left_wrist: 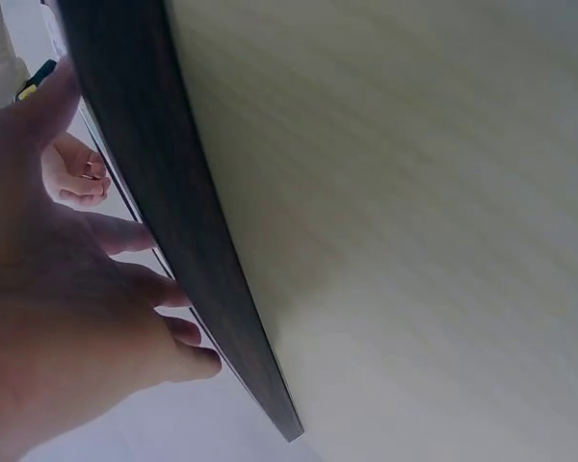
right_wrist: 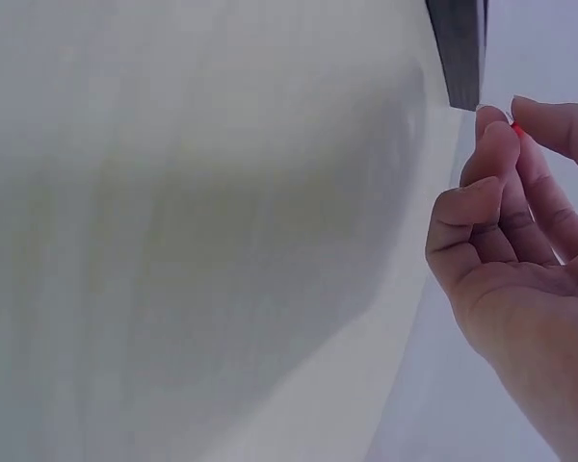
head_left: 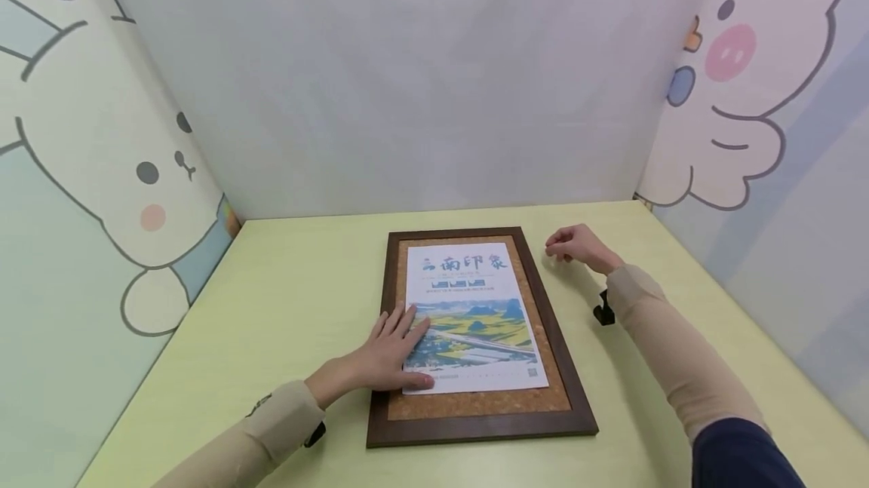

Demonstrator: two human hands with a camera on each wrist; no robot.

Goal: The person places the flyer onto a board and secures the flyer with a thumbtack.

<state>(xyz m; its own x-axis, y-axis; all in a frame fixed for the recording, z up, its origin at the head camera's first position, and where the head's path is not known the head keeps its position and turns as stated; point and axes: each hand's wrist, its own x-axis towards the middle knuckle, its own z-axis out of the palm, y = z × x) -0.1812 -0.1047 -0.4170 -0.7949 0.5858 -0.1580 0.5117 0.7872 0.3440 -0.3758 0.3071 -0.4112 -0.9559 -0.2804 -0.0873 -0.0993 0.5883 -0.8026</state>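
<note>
Red is peeking out from a tiny object (right_wrist: 517, 129), too small to make out fully, which we are pinching between the thumb and fingertips of our right hand (head_left: 577, 245). We are holding that hand above the table (head_left: 305, 269), just beside the frame's upper right side. Our left hand (head_left: 385, 360) is resting with fingers spread across the left rail of the dark wooden frame (head_left: 482, 428) and onto the lower left of the printed sheet (head_left: 471, 318), which is lying on the cork (head_left: 475, 404) inside. We are reaching in with both forearms from the lower corners.
</note>
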